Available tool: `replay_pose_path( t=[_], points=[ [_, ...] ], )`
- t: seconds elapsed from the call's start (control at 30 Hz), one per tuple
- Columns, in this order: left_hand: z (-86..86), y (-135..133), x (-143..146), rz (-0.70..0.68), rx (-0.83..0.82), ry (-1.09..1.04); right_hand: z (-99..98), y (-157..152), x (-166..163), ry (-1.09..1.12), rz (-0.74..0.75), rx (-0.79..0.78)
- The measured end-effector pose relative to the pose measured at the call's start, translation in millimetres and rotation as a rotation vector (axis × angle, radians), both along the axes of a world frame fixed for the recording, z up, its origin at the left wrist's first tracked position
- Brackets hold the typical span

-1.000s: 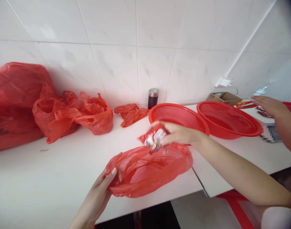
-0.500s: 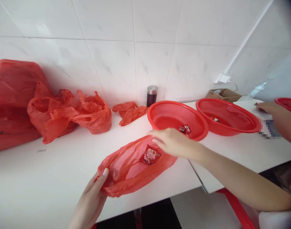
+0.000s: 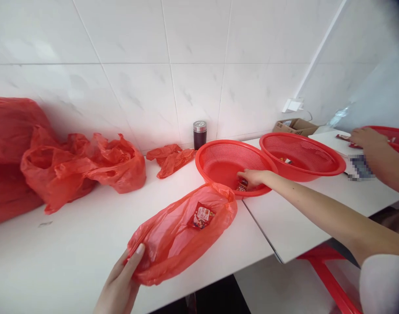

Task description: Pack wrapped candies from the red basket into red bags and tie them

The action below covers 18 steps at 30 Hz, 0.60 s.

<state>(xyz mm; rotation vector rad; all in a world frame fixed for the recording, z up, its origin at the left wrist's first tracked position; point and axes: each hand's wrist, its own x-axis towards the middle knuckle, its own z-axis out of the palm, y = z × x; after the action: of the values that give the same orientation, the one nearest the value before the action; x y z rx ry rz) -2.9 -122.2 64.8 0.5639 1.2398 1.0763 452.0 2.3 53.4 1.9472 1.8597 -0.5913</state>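
My left hand (image 3: pixel 122 274) pinches the left rim of a red plastic bag (image 3: pixel 163 237), thumb on the near side. The bag lies on its side on the table with its mouth spread wide, and one small red printed packet (image 3: pixel 201 216) rests in it. My right hand (image 3: pixel 253 178) reaches into the nearer red mesh basket (image 3: pixel 215 150). Its fingers are closed on a small dark-red packet (image 3: pixel 242 185) near the basket's front wall; the hand partly hides that packet. The bag's right end touches the outside of this basket.
A second red basket (image 3: pixel 304 150) stands to the right, with a few packets in it. Filled red bags (image 3: pixel 116 168) and a flat folded bag (image 3: pixel 171 159) lie along the wall, beside a dark tumbler (image 3: pixel 200 137). A co-worker's hand (image 3: pixel 366 137) holds packets at far right.
My right hand has left the bag's mouth and moved right into the nearer basket, onto a packet there. My left hand keeps its hold on the bag's rim.
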Motion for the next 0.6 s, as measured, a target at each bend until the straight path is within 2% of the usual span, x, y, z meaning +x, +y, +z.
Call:
replay_pose_path(
  t=[0.13, 0.3, 0.6],
  points=[
    [0.0, 0.3, 5.6, -0.011, -0.016, 0.014, 2.6, 1.0, -9.7, 0.017, 0.004, -0.021],
    [-5.8, 1.2, -1.5, -0.049, -0.038, -0.012, 8.5, -3.2, -29.2, 0.081, -0.023, -0.038],
    [-8.2, -0.7, -5.6, -0.045, -0.03, -0.033, 15.7, -10.2, -69.9, 0.185, 0.02, 0.045]
  ],
)
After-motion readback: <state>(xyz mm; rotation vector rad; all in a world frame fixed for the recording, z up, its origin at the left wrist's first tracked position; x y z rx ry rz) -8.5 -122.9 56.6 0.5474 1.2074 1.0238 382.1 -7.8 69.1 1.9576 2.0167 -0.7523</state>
